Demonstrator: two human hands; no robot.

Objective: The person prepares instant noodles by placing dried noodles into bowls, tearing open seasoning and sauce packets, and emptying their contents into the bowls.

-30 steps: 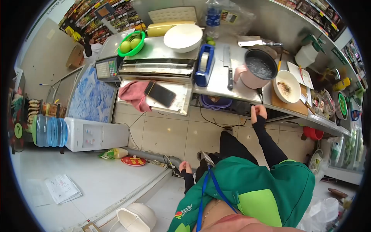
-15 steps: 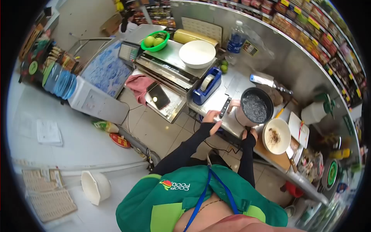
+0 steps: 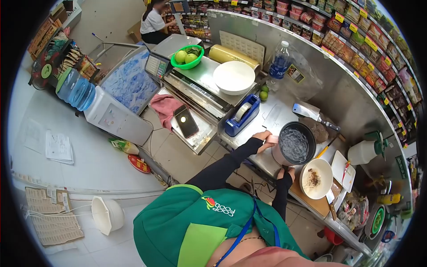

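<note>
A pot [image 3: 278, 155] of clear, rippling liquid with a dark rim and a pink outside stands on the metal counter. My left hand [image 3: 261, 141] is closed around its pink handle [image 3: 272, 139]. Low at the near side of the pot is my right hand [image 3: 284, 172], its fingers bent about a small dark part at the base that I cannot make out. Beside it sits a cream bowl [image 3: 321, 189] with brown powder inside. A knife blade shows left of the pot; its handle is hidden by my left hand.
A cleaver [image 3: 309, 112] lies behind the pot. A blue tape dispenser [image 3: 243, 116], a water bottle [image 3: 279, 62] and a white bowl [image 3: 234, 77] stand to the left. A phone [image 3: 186, 122] rests on a side tray. Another person [image 3: 155, 22] is in the background.
My left hand has moved from beside the knife handle onto the pot's handle. My right hand stays at the pot's base. The camera view has shifted slightly.
</note>
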